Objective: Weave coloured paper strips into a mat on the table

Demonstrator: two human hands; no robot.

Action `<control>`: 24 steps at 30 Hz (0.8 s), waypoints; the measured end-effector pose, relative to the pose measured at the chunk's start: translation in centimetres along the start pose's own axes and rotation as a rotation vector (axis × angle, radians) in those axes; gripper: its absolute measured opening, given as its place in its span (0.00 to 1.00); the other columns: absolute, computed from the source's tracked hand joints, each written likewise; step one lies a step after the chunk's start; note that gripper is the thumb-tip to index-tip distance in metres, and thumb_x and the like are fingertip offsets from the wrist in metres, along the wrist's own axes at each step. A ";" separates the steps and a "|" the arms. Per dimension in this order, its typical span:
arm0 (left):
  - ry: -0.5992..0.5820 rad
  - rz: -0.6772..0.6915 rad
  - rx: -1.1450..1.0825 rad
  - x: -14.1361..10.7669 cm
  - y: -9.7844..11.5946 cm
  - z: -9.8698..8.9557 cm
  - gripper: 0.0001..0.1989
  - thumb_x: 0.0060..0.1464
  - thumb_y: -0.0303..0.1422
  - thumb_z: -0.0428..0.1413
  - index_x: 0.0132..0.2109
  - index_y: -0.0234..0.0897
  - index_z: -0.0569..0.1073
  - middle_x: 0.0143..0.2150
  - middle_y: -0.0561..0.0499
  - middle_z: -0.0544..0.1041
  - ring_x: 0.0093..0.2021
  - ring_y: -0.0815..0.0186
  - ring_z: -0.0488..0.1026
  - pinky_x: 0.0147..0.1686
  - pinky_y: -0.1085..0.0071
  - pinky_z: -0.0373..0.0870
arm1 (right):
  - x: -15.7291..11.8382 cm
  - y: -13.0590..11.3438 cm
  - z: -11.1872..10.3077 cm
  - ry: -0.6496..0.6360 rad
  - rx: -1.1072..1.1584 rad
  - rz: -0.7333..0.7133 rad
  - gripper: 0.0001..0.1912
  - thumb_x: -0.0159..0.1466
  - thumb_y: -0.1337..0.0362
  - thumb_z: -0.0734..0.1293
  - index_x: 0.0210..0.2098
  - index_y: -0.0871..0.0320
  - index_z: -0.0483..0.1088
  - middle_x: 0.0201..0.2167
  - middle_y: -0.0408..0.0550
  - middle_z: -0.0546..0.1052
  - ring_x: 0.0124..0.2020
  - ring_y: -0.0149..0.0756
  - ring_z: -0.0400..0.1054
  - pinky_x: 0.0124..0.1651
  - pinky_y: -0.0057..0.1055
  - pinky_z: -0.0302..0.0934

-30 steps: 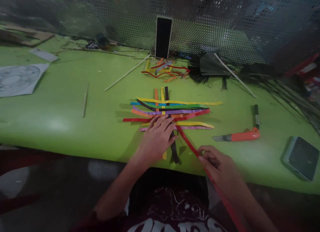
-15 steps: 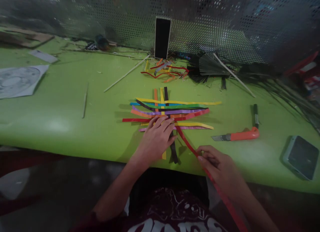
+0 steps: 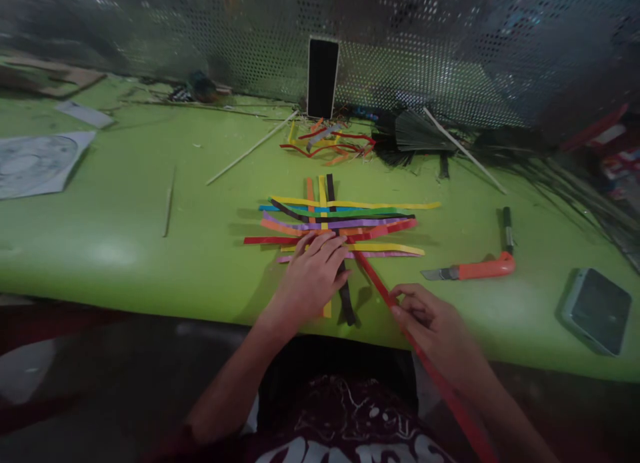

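Coloured strips cross one another on the green table, among them a yellow strip (image 3: 385, 204), a purple strip (image 3: 370, 223) and a black strip (image 3: 346, 303). My left hand (image 3: 313, 270) lies flat over the lower part of this crossing, fingers stretched out and holding the strips down; what is beneath the palm is hidden. A long red strip (image 3: 373, 276) runs slantwise from beside the left fingertips toward me. My right hand (image 3: 425, 323) pinches it between thumb and fingers near the table's front edge. Its far end hangs past the edge along my right forearm.
To the right lie a knife with an orange handle (image 3: 485, 270), a dark marker (image 3: 508, 226) and a grey box-like device (image 3: 597, 310). Strip scraps (image 3: 327, 143) lie before an upright phone (image 3: 323, 76). Thin sticks (image 3: 253, 146) and a printed sheet (image 3: 40, 160) are farther out.
My right hand has shifted very slightly left and up, still pinching the red strip. My left hand stays on the strips. The whole view has moved a little.
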State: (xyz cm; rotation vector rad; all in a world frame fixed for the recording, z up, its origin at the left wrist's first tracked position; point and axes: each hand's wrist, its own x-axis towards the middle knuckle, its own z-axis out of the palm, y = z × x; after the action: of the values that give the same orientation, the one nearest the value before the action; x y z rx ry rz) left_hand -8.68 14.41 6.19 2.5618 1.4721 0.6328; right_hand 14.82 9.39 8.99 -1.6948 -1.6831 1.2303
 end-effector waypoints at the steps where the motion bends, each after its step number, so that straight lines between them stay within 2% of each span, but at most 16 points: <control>1: 0.001 0.001 0.001 0.0 0.0 0.0 0.16 0.67 0.36 0.56 0.58 0.36 0.72 0.63 0.43 0.74 0.65 0.54 0.67 0.68 0.51 0.59 | 0.1 0.0 0.0 -0.012 0.010 -0.002 0.11 0.67 0.54 0.64 0.43 0.53 0.72 0.22 0.39 0.69 0.25 0.35 0.66 0.28 0.30 0.63; 7: 0.034 -0.007 0.013 -0.2 0.1 0.2 0.12 0.69 0.34 0.54 0.55 0.35 0.74 0.64 0.42 0.73 0.65 0.53 0.68 0.69 0.47 0.55 | 0.4 -1.1 0.0 -0.128 0.105 0.024 0.13 0.66 0.56 0.66 0.46 0.54 0.74 0.26 0.42 0.73 0.29 0.35 0.71 0.34 0.30 0.67; 12: 0.043 -0.009 0.013 -0.1 0.1 0.1 0.13 0.69 0.34 0.54 0.55 0.33 0.74 0.61 0.40 0.75 0.63 0.51 0.69 0.67 0.48 0.61 | 0.3 -1.3 -0.3 -0.190 0.205 0.144 0.14 0.66 0.56 0.67 0.47 0.54 0.74 0.27 0.42 0.75 0.26 0.31 0.68 0.26 0.26 0.60; 16: 0.023 -0.024 0.029 0.0 0.2 0.0 0.14 0.69 0.35 0.54 0.56 0.33 0.73 0.61 0.40 0.75 0.63 0.49 0.69 0.63 0.50 0.66 | 0.4 -0.5 -0.3 -0.164 0.263 0.158 0.16 0.65 0.54 0.68 0.48 0.55 0.75 0.26 0.43 0.75 0.25 0.31 0.67 0.23 0.25 0.57; 24: -0.021 -0.046 0.047 0.1 0.3 0.0 0.18 0.69 0.37 0.53 0.60 0.33 0.71 0.64 0.39 0.71 0.64 0.48 0.66 0.63 0.49 0.65 | 0.1 -0.2 0.1 -0.065 0.246 0.128 0.17 0.64 0.53 0.69 0.46 0.56 0.76 0.26 0.44 0.76 0.26 0.33 0.69 0.25 0.26 0.60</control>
State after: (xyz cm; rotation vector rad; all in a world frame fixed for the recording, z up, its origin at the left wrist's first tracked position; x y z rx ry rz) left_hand -8.40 14.41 6.27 2.5522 1.5528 0.5701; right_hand 14.63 9.45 9.08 -1.6476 -1.4093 1.4996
